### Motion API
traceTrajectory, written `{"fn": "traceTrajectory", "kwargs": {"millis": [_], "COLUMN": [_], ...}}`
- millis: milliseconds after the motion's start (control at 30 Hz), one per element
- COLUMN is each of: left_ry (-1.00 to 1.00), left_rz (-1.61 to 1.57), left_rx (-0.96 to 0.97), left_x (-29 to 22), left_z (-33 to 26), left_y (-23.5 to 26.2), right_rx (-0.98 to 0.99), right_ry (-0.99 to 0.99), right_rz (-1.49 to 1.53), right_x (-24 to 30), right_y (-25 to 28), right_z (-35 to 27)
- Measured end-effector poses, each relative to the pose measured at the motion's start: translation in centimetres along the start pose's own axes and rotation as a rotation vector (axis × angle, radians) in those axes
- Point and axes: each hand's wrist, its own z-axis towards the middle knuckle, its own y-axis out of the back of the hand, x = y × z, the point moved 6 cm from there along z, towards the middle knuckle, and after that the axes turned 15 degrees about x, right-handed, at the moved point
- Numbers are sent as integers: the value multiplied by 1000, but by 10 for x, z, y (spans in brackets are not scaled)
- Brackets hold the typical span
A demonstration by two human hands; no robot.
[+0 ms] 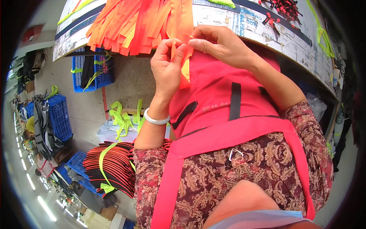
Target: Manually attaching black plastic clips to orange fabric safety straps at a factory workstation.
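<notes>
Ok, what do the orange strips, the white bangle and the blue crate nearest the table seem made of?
Orange strips: probably woven synthetic fabric, smooth; they look thin, flat and flexible.
White bangle: stone, glass or plastic, I can't tell; a smooth, rigid-looking pale ring.
Blue crate: most likely moulded plastic; uniform colour, lattice walls.

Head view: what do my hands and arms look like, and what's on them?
Both the left hand and the right hand are ungloved. A smooth, whitish bangle circles the left wrist; none shows on the right. The sleeves are dark maroon with a tan, leafy paisley print and redder floral patches, leaving the forearms bare.
</notes>
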Motion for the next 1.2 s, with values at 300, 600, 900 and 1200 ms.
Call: {"fn": "traceTrajectory", "kwargs": {"millis": [300,600,900,1200], "left_ry": [-129,-367,83,318], "left_rz": [552,841,70,-181], "left_rx": [204,160,240,198], "left_x": [-45,-37,-7,-13], "left_z": [16,2,18,1], "left_y": [-9,-27,-15,-27], "right_rx": [39,97,-42,-27], "right_ry": [218,-282,-165,-283], "right_rz": [-442,362,691,611], "right_x": [25,-28,-86,-72], "right_y": [0,-20,-2,14], "right_z": [-2,-10,-22,-58]}}
